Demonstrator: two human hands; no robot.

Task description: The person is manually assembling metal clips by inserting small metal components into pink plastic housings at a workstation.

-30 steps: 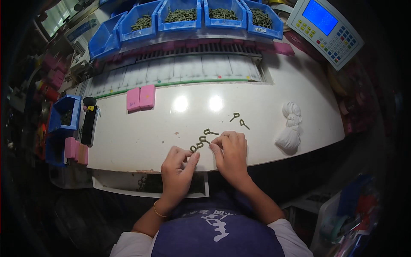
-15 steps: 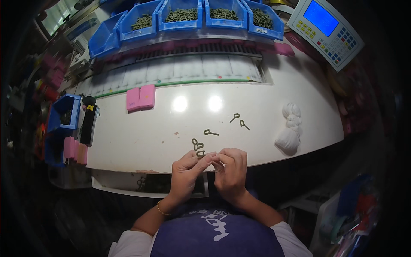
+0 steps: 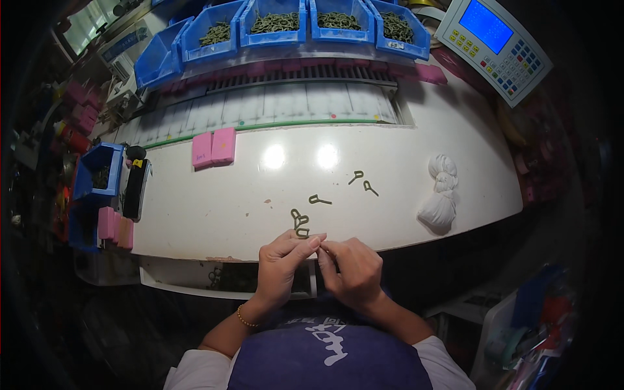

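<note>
At the bench's near edge my left hand (image 3: 281,263) is closed in a pinch, an olive-green looped piece (image 3: 302,233) showing at its fingers. My right hand (image 3: 353,270) meets the left fingertips, its thumb and forefinger pinched together; what lies between them is too small to make out. Just beyond the left hand lie two more looped pieces (image 3: 299,220), close together. Farther off rests a single looped piece with a straight tail (image 3: 320,200), and to its right are two others (image 3: 364,183).
A knotted white cloth bundle (image 3: 442,195) lies on the right of the white bench (image 3: 214,208). Pink blocks (image 3: 213,148) sit at the left. Blue bins (image 3: 274,23) of green pieces line the back, beside a keypad device (image 3: 494,49). Below the edge is an open drawer (image 3: 169,286).
My right hand has turned and its knuckles have shifted slightly right and toward me. The left hand has barely moved, still pinching. The loose pieces lie as before.
</note>
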